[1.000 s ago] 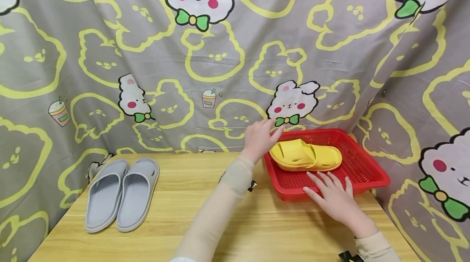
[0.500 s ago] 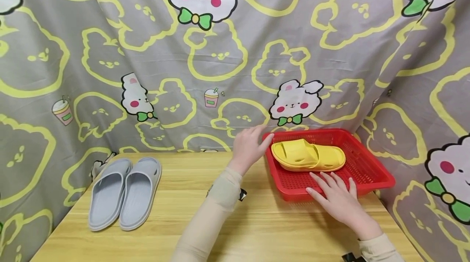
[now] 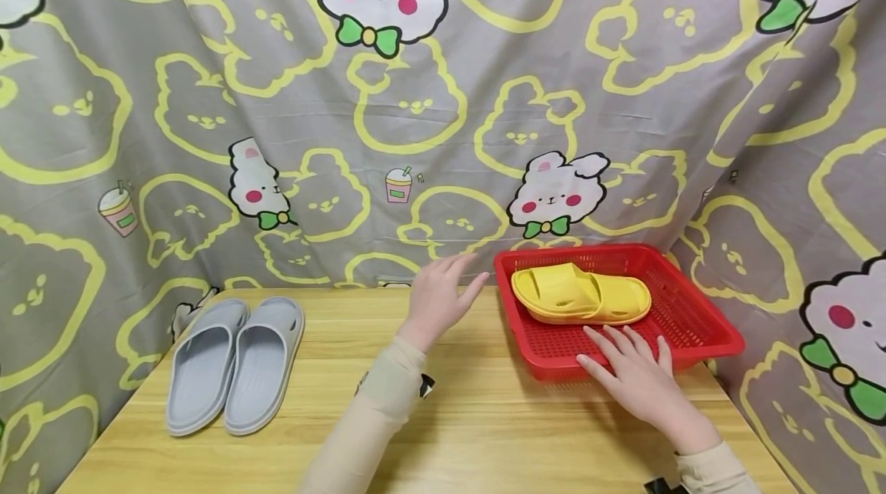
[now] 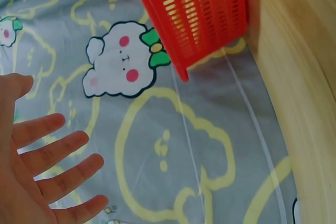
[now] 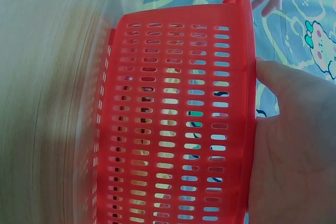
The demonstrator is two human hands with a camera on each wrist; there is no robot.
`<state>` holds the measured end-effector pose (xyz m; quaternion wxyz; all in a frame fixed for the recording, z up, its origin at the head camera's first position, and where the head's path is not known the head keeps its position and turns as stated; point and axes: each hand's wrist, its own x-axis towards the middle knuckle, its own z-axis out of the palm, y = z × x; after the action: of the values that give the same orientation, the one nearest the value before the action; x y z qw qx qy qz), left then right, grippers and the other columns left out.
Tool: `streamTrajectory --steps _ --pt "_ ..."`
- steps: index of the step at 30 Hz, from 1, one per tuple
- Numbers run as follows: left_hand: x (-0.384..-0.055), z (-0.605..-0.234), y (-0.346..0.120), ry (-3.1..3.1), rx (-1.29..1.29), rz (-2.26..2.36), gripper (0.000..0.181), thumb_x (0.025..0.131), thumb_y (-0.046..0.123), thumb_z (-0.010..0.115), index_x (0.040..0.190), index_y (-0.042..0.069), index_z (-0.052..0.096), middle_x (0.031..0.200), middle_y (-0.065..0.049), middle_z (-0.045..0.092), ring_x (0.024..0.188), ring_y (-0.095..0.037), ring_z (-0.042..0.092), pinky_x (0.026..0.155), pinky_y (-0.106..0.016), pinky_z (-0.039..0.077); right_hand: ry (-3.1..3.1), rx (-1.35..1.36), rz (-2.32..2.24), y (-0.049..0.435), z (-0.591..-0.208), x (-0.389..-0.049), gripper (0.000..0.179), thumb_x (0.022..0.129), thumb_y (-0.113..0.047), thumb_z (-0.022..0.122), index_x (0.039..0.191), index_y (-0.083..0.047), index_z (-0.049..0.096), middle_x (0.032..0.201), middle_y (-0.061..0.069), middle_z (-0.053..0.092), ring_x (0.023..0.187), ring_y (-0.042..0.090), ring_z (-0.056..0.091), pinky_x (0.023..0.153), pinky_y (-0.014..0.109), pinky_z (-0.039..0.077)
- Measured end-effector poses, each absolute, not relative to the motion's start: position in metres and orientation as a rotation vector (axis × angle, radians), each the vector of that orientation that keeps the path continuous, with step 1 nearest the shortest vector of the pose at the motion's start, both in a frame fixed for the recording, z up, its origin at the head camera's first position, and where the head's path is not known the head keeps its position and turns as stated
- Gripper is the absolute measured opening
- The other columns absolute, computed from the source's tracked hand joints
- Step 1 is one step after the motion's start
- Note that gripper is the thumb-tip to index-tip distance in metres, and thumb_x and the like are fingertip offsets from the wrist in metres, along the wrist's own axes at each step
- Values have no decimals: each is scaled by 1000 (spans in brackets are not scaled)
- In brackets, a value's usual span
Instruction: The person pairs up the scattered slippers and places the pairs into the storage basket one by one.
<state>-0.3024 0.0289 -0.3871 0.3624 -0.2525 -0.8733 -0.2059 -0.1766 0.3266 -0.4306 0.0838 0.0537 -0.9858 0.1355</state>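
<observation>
Inside the basket point(image 3: 716, 340) I see the yellow slipper point(image 3: 581, 298). The right hand point(image 3: 638, 386) spreads over the near rim point(image 5: 248, 145); the left hand point(image 3: 436, 300), fingers parted, hangs beside, holding nothing. I judge this a basket-steadying step; moving next calls for a light right touch.

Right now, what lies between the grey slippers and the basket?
The left hand and its sleeve, plus bare tabletop: the head view shows these between slippers and basket.

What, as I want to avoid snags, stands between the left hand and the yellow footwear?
The red basket does: its left wall separates the left hand from the yellow footwear. Nothing visible covers the footwear.
</observation>
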Motion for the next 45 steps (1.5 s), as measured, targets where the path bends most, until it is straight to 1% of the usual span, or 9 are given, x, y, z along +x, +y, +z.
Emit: streamTrajectory --steps 4,8,10,16,22,29,37,42,45 --pt "-297 -387 13 -2248 -639 -496 40 92 49 60 121 22 68 114 2 73 103 -20 69 83 -41 55 -2944 159 403 326 -430 -176 66 93 -63 47 144 -20 47 147 22 44 136 49 29 103 75 5" --pt "-289 -387 -4 -2261 -622 -478 42 92 50 60 123 23 67 115 2 72 105 -21 68 85 -42 54 -2944 158 406 326 -430 -175 67 93 -63 47 145 -20 46 147 22 43 136 50 28 102 75 5" --pt "-287 -388 -12 -2256 -617 -469 43 92 50 60 124 21 66 116 2 72 105 -22 68 86 -42 54 -2946 158 404 327 -430 -175 68 93 -64 46 145 -20 46 148 22 42 136 50 28 103 75 4" --pt "-278 -390 -37 -2206 -606 -425 43 90 48 63 122 18 67 112 -2 73 98 -25 69 80 -43 55 -2957 151 401 329 -430 -175 70 93 -65 45 147 -21 42 150 23 39 137 51 25 103 76 2" --pt "-267 -390 -58 -2183 -585 -394 43 88 46 65 120 17 68 111 -3 73 98 -26 69 81 -44 54 -2945 168 350 330 -430 -174 70 93 -65 44 149 -23 39 151 21 38 138 50 24 103 76 3" --pt "-258 -390 -78 -2159 -576 -369 44 87 46 66 119 16 68 110 -5 73 96 -28 69 81 -45 54 -2851 235 241 329 -431 -175 67 92 -63 49 147 -25 41 147 18 44 137 44 30 104 76 9" --pt "-247 -387 -106 -2185 -631 -318 47 84 42 71 123 15 66 113 -8 72 99 -30 68 84 -49 52 -2706 365 326 318 -429 -177 66 88 -52 64 143 -19 48 141 16 50 136 41 36 105 71 20" --pt "-242 -385 -125 -2225 -656 -246 54 81 47 72 126 17 65 117 -6 70 105 -32 66 89 -52 50 -2596 474 317 305 -427 -182 67 86 -47 69 143 -18 49 140 15 52 132 37 41 106 63 24" --pt "-241 -384 -136 -2275 -666 -219 58 81 51 70 128 19 63 121 -6 68 110 -32 63 93 -53 48 -2564 518 290 296 -427 -188 67 86 -47 68 144 -20 48 140 14 52 133 35 41 109 58 24"
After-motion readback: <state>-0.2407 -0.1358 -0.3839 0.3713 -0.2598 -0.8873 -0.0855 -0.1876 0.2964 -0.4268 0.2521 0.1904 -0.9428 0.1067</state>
